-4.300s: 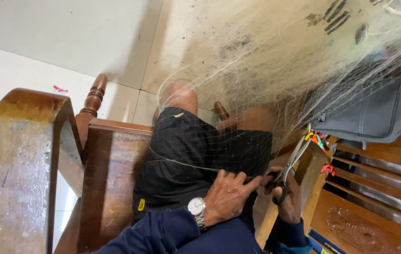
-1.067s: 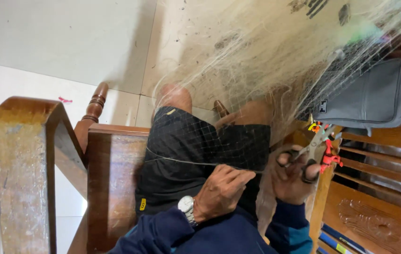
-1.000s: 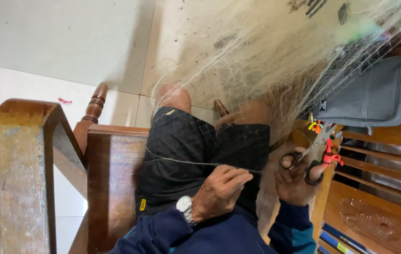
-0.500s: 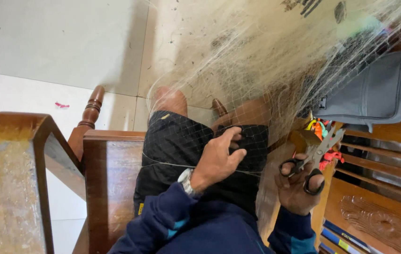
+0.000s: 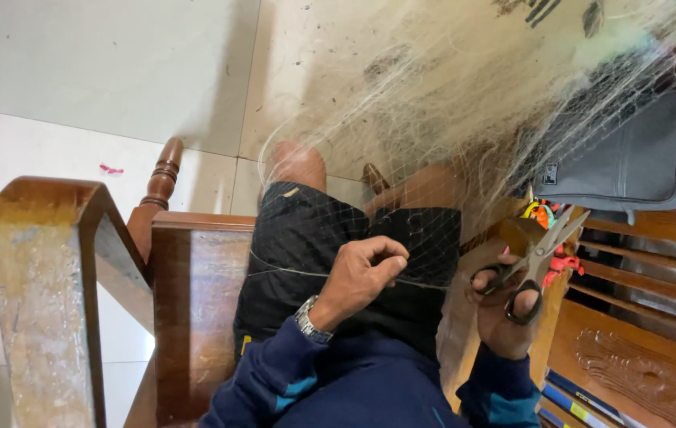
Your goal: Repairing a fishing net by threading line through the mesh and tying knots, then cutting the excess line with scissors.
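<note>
Pinching net line point(image 5: 318, 274), left hand point(image 5: 362, 273) fingers together; right hand point(image 5: 504, 313) clamped on scissors point(image 5: 540, 254), palm hidden.

We see a pale cream fishing net point(image 5: 465, 103), its fine mesh a diamond grid over black shorts point(image 5: 330, 246). At three o'clock from them, scissors point(image 5: 532, 265) show silver blades and black handles. At one o'clock lies a grey bag point(image 5: 639, 162). The sleeves point(image 5: 274, 380) are navy with teal stripes; the chair point(image 5: 195, 301) is reddish-brown wood.
</note>
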